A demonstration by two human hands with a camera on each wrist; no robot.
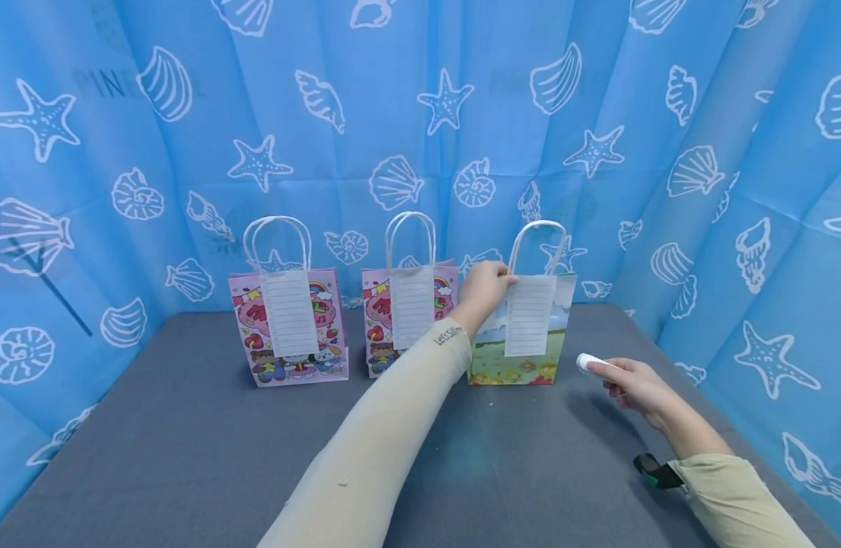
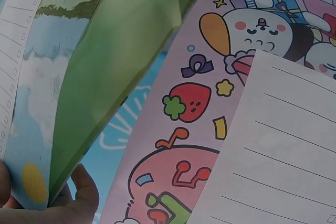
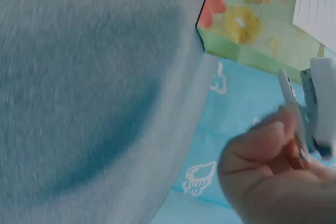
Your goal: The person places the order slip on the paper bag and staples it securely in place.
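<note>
My left hand (image 1: 485, 291) pinches the top left edge of a green and sky-blue landscape gift bag (image 1: 495, 369), beside its white handle. A white lined paper list (image 1: 530, 318) hangs down the front of that bag. In the left wrist view, thumb and fingers (image 2: 86, 187) lie on either side of the bag's top corner. Right of the bag, above the table, my right hand (image 1: 635, 390) grips a small white stapler (image 1: 588, 362). The right wrist view shows the stapler (image 3: 323, 103) with its jaws apart, not touching the bag.
Two pink cartoon gift bags, one at the left (image 1: 245, 327) and one in the middle (image 1: 374, 304), stand upright with lined lists on their fronts. All stand on a grey cloth-covered table (image 1: 173, 457). A blue shell-patterned curtain (image 1: 352, 160) surrounds the back and sides.
</note>
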